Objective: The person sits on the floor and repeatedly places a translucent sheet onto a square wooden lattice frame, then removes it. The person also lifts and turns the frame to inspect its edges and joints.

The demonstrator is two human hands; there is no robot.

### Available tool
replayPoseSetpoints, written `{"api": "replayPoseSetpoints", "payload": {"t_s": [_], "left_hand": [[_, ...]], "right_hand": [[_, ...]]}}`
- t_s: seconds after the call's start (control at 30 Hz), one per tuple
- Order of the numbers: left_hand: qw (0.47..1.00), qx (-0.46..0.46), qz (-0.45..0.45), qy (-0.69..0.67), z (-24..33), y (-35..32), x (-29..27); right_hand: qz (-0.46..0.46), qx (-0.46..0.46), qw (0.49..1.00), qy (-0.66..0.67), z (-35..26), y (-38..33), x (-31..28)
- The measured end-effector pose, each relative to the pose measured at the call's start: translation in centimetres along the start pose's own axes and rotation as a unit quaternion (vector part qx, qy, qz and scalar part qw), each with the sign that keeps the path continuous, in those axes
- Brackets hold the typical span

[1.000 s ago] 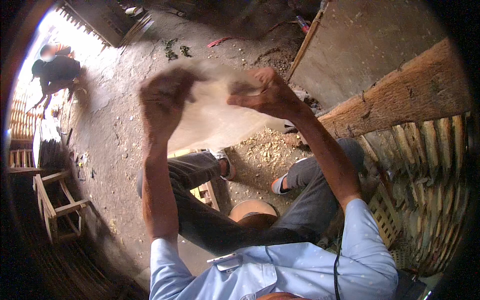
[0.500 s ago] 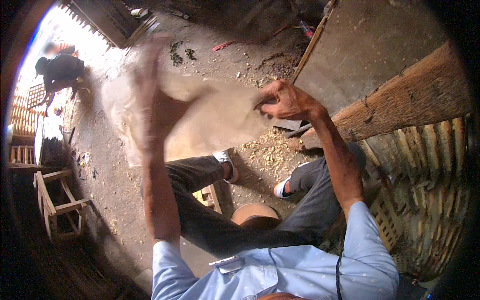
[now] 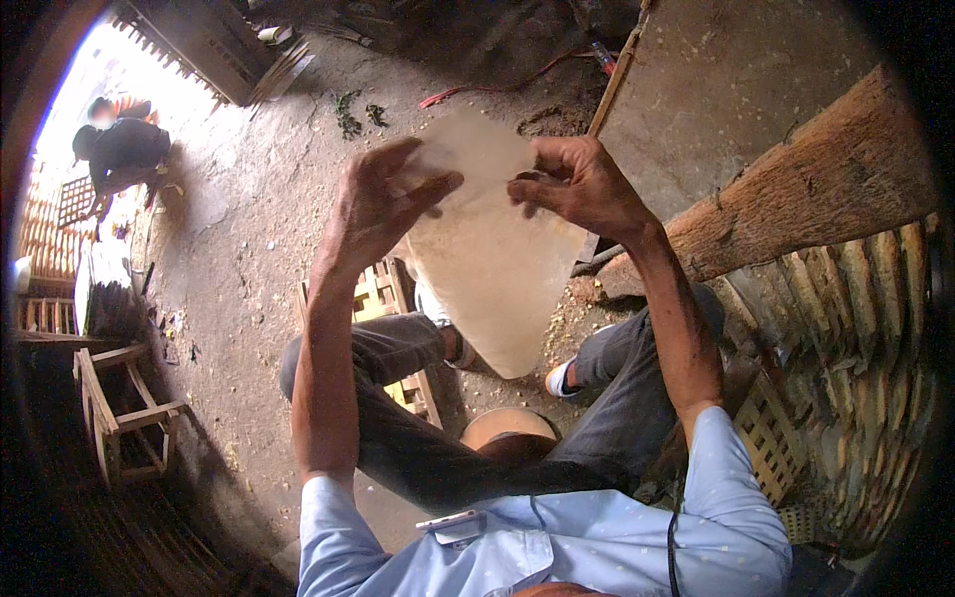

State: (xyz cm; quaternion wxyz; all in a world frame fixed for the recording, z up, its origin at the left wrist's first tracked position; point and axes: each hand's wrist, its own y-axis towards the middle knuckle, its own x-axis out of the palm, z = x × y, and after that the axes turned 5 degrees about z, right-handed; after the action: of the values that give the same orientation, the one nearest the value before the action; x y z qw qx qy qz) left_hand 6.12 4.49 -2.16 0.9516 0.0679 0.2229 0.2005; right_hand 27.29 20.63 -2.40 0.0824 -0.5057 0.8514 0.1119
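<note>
A thin, pale cream sheet (image 3: 497, 269), somewhat see-through, hangs in front of me and narrows to a rounded lower tip above my feet. Its upper part is blurred. My left hand (image 3: 383, 199) pinches the sheet near its upper left side, thumb toward the middle. At the upper right, my right hand (image 3: 585, 184) holds it between thumb and curled fingers. Part of each grip is hidden by the sheet and the fingers. Below, between my knees, is a round tan disc-shaped surface (image 3: 507, 426).
A thick, rough wooden beam (image 3: 796, 189) slants in from the right above ribbed, pale strips (image 3: 856, 348). Slatted wooden crate pieces (image 3: 373, 294) lie by my left leg. A small wooden frame (image 3: 129, 413) stands at left. A person (image 3: 124, 149) crouches far left. Pale scraps litter the floor.
The sheet has swung from stretching sideways to hanging down. My left hand has come down and toward the right hand, nearer the middle. The right hand has risen slightly.
</note>
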Motion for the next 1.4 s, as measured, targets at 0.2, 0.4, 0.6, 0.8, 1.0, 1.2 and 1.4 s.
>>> {"api": "replayPoseSetpoints", "payload": {"t_s": [0.2,0.4,0.6,0.8,1.0,1.2,1.4], "left_hand": [[0.994,0.045,0.096,-0.025,-2.1,-0.2,-3.5],[0.988,-0.055,0.139,0.046,-0.7,-0.3,-5.6],[0.998,-0.042,0.020,-0.045,1.2,-1.3,-1.9],[0.966,-0.075,-0.109,0.224,-5.1,-2.7,-4.7],[0.874,-0.278,-0.143,0.373,-18.1,-3.7,-10.4],[0.970,-0.078,-0.054,0.223,-13.1,-2.8,-8.6],[0.980,-0.021,0.033,0.196,-13.7,-0.5,-2.0]], "right_hand": [[-0.046,-0.012,0.991,-0.123,0.5,0.6,-1.7],[0.139,-0.170,0.895,-0.389,4.6,-0.5,-4.3],[-0.051,-0.157,0.945,-0.282,-3.0,3.0,2.4],[0.404,-0.325,0.824,-0.228,-7.4,4.1,-5.6],[0.119,-0.064,0.916,-0.377,-0.8,3.7,-7.6],[0.110,-0.144,0.963,-0.198,-5.9,6.4,-3.3],[0.151,-0.103,0.968,-0.172,-14.8,4.0,-5.3]]}}
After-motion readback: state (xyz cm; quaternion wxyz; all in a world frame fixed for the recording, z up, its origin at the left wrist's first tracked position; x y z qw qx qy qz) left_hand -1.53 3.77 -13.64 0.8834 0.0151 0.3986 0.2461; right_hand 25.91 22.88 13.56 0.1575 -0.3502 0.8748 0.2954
